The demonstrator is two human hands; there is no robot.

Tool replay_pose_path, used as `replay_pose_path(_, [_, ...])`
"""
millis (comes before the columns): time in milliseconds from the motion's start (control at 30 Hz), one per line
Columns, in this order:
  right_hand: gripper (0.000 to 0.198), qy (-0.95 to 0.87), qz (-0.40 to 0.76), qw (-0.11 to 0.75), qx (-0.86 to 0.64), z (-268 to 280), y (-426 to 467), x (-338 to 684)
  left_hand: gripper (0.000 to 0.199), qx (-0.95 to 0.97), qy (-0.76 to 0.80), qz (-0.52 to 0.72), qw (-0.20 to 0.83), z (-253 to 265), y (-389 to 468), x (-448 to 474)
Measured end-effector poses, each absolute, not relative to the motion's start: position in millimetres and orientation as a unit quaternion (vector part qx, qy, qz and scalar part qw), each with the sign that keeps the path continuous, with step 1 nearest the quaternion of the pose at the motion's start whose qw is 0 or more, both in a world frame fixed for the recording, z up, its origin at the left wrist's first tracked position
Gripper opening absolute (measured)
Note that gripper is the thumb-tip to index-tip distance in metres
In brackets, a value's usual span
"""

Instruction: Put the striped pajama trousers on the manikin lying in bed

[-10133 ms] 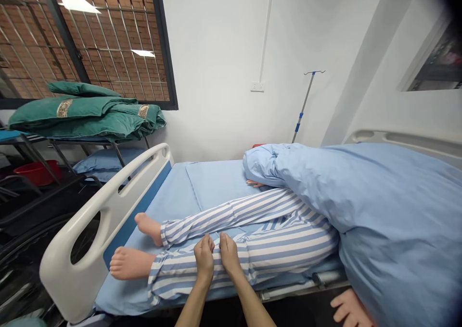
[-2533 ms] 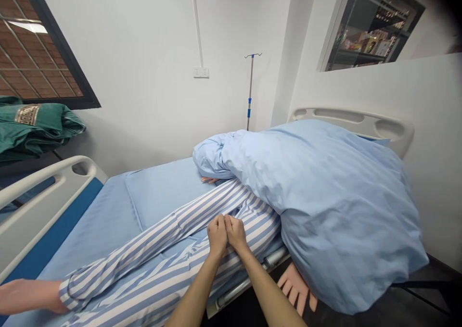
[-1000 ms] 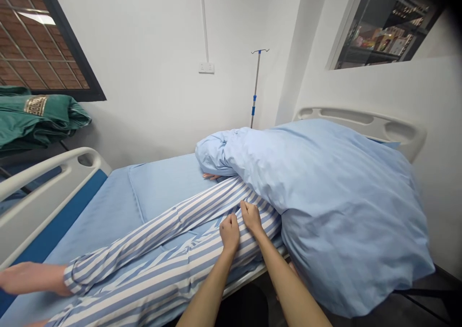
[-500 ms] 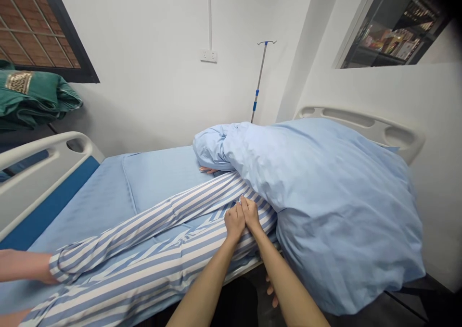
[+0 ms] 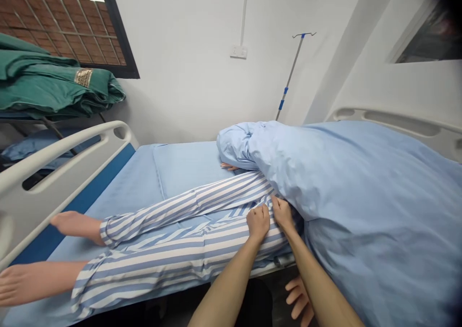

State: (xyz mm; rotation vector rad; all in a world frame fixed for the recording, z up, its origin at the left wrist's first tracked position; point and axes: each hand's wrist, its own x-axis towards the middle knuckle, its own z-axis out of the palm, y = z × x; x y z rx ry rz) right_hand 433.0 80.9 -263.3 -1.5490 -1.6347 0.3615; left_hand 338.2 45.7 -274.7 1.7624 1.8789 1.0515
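My left hand (image 5: pixel 258 222) is closed in a fist on blue-and-white striped trousers (image 5: pixel 173 259), high on the near thigh. Just to its right, my right hand (image 5: pixel 283 214) also grips the trouser cloth, close to the quilt's edge. The trousers cover both legs of a figure, apparently a manikin, lying on the bed. Its bare feet (image 5: pixel 43 279) stick out at the left. A bulky light-blue quilt (image 5: pixel 346 173) hides its upper body. From under the quilt, a few fingertips (image 5: pixel 228 167) show on the far side.
A hand (image 5: pixel 299 298) hangs below the bed edge beneath my right forearm. The bed's footboard (image 5: pixel 65 173) rises at the left, its headboard (image 5: pixel 404 120) at the right. An IV pole (image 5: pixel 290 77) stands by the wall. Folded green cloth (image 5: pixel 46 86) lies beyond the footboard.
My hands, touching before, are now slightly apart, with cloth pulled between them. The view has swung left, bringing both feet and more of the footboard into sight.
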Motion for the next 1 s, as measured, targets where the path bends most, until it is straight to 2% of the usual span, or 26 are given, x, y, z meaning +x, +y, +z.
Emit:
replay_pose_path(133, [0.043, -0.662, 0.137, 0.398, -0.620, -268, 79, 433, 0.049, 0.608, 0.622, 0.401, 0.288, -267, 43, 326])
replay_pose_path(200, [0.043, -0.665, 0.121, 0.381, -0.630, -267, 79, 434, 0.049, 0.606, 0.580, 0.412, 0.355, -263, 39, 302])
replay_pose_path(267, [0.043, -0.672, 0.104, 0.357, -0.641, -268, 79, 435, 0.046, 0.598, 0.568, 0.423, 0.374, -258, 31, 258])
replay_pose_path(433, [0.047, -0.683, 0.068, 0.321, -0.652, -273, 81, 435, 0.042, 0.522, 0.657, 0.453, 0.301, -244, -19, 93])
replay_pose_path(500, [0.049, -0.690, 0.044, 0.294, -0.660, -271, 79, 432, 0.041, 0.472, 0.708, 0.469, 0.235, -242, -42, 27])
replay_pose_path(600, [0.049, -0.688, 0.002, 0.228, -0.689, -265, 74, 423, 0.043, 0.456, 0.762, 0.418, 0.192, -252, -74, -44])
replay_pose_path(733, [0.050, -0.672, -0.012, 0.105, -0.733, -258, 68, 412, 0.037, 0.485, 0.825, 0.257, 0.138, -277, -102, -71])
replay_pose_path(833, [0.051, -0.658, -0.005, 0.053, -0.751, -253, 66, 402, 0.033, 0.523, 0.832, 0.156, 0.098, -288, -108, -65])
replay_pose_path(900, [0.050, -0.661, 0.003, 0.056, -0.748, -252, 63, 385, 0.035, 0.546, 0.829, 0.094, 0.074, -289, -108, -63])
replay_pose_path(1000, [0.046, -0.705, 0.035, 0.126, -0.697, -257, 52, 326, 0.036, 0.566, 0.819, 0.076, 0.056, -286, -110, -64])
